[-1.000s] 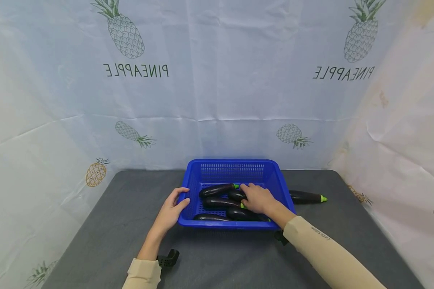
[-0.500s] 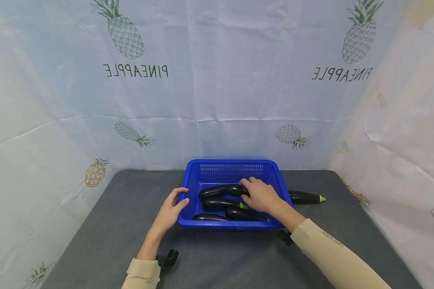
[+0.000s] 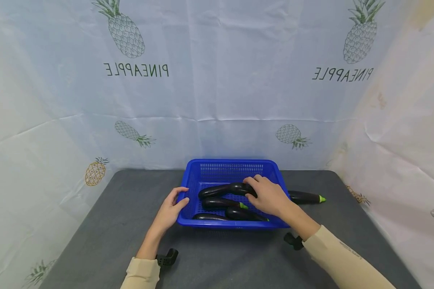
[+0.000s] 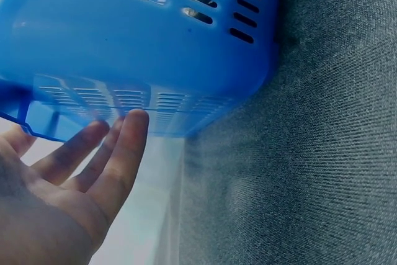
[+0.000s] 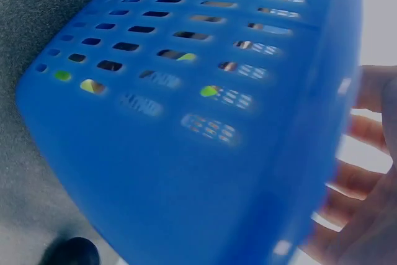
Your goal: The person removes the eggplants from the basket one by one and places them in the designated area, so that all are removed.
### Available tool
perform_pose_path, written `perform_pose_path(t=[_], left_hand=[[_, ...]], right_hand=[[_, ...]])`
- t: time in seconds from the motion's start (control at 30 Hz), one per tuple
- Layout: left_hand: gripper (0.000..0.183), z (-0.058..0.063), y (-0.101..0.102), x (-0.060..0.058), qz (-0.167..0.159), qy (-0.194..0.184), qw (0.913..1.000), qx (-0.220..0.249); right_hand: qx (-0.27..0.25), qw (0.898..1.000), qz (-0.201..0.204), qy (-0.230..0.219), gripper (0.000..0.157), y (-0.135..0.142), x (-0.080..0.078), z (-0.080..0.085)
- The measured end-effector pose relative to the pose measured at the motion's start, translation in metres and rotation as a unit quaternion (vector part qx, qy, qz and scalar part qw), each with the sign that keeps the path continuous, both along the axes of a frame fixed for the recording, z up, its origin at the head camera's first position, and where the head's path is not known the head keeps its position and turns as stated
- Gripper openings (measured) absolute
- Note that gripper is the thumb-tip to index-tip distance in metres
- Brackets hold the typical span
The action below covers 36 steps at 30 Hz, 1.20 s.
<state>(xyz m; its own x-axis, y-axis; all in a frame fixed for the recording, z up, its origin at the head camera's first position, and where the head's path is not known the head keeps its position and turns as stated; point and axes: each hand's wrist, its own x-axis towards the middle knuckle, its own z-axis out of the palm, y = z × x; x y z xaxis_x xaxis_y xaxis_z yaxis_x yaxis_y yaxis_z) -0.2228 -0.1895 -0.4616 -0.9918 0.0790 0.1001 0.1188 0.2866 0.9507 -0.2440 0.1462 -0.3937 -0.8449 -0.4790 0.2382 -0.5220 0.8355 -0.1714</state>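
Black eggplants with green stems lie in a blue plastic basket in the head view. My right hand, reaching over the basket, grips one eggplant by its right end, the stem hidden under the fingers. That eggplant overlaps the back-left eggplant. In front of them are a middle eggplant, a front-right eggplant and a front-left eggplant. My left hand holds the basket's left rim, thumb and index finger over it. The left wrist view shows its other fingers along the outer wall.
One more eggplant lies on the dark grey tabletop, right of the basket and partly behind it. A pale pineapple-print cloth hangs at the back and sides. Each wrist wears a black camera mount.
My right hand has drawn right and slightly up with the gripped eggplant, which now covers the back-left one's green stem. The left hand and basket have stayed in place.
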Motion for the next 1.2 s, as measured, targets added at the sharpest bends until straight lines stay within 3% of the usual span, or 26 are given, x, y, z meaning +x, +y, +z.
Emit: perform_pose_path(t=[0.27,0.63,1.2], left_hand=[[0.036,0.000,0.001,0.000,0.002,0.001,1.0000,-0.001],[0.035,-0.002,0.001,-0.001,0.006,0.016,0.9998,-0.009],[0.037,-0.005,-0.001,-0.002,-0.003,0.008,1.0000,0.004]], right_hand=[[-0.004,0.999,0.024,0.046,0.040,0.012,0.015,0.010],[-0.015,0.997,0.034,0.072,0.040,0.028,0.028,0.026],[-0.009,0.997,0.005,0.080,0.041,0.074,0.041,0.039]])
